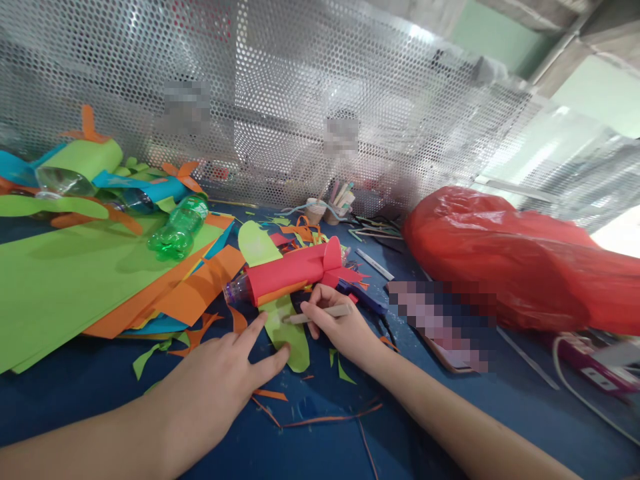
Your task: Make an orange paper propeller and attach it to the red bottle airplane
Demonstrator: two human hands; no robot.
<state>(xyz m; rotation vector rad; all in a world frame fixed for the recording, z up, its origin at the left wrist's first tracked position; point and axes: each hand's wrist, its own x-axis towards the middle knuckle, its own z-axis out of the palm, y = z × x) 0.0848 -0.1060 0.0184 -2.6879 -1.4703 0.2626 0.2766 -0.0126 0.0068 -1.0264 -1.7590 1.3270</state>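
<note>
A toy plane (287,270) made from a plastic bottle wrapped in red paper lies in the middle of the table. It has lime green paper wings and a red paper tail. My right hand (333,323) is closed around a pale pen (320,315), its tip at the near green wing (295,343). My left hand (215,373) is open, with the index finger and thumb stretched out and resting on that same wing. The far green wing (259,243) sticks out behind the body. Beside my right hand lies a dark blue glue gun (367,299), partly hidden.
Green paper sheets (65,287), orange paper (200,287) and a green bottle (180,227) lie to the left, with other bottle planes (95,160) behind. Pen cups (315,212) stand at the back. A phone (435,327) and a big red bag (500,260) are on the right.
</note>
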